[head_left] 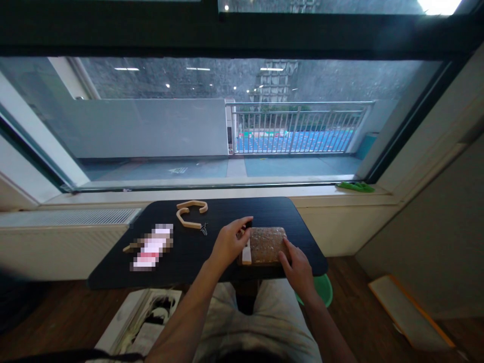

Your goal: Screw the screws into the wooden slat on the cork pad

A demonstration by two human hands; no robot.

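A brown speckled block (267, 246) lies flat near the front edge of the dark table. It has a glossy surface and a pale strip (247, 252) along its left side. My left hand (231, 242) is closed at the block's upper left corner, thumb and fingers pinching a small black piece (248, 224). Most of that piece is hidden by the fingers, so its kind cannot be made out. At the block's right edge, my right hand (297, 263) holds the side, with forefinger and thumb against it.
Two curved wooden pieces (192, 226) and small metal hooks (204, 229) lie at the table's (223, 212) back left. A pixelated pink-and-white item (153, 247) is further left. A green basin (323, 290) sits below the right edge; an open white box (124, 320) stands on the floor.
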